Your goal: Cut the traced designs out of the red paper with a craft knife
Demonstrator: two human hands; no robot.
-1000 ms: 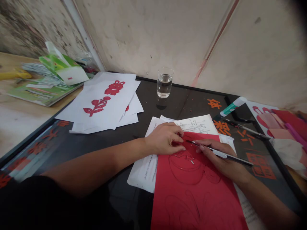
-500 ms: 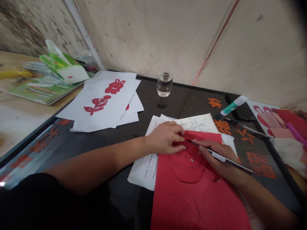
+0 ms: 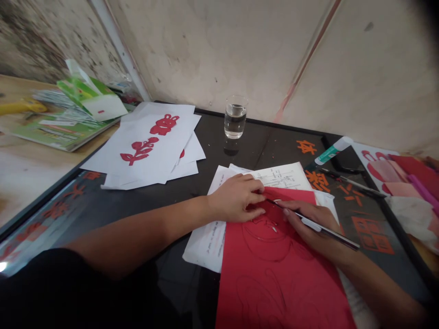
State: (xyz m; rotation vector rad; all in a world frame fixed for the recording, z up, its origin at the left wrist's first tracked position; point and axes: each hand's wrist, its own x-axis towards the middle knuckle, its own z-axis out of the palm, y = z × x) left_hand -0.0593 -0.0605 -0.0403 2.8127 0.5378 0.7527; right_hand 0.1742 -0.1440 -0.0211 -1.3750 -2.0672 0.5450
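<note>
My right hand [image 3: 315,221] is closed around a slim craft knife [image 3: 334,235], held like a pen. Its tip meets the upper part of a red paper sheet [image 3: 254,274], close to my left fingertips. My left hand [image 3: 238,196] lies on the sheet's upper left edge, fingers bent but apart, pressing it down. Dark drawn outlines cover the red paper: a rounded shape with small slits cut in it, and a larger curved figure lower down. Printed white papers [image 3: 279,176] lie beneath the red sheet.
A glass of water [image 3: 235,119] stands near the wall. White sheets [image 3: 178,137] with red cutouts lie at left, beside a green book [image 3: 68,137] and a tissue pack [image 3: 92,93]. At right are a glue stick [image 3: 332,151], a pen [image 3: 363,188] and coloured paper pieces [image 3: 394,173].
The knife and my right hand have shifted very slightly left. The red sheet's right side appears to have moved a little too. My left hand stays in place.
</note>
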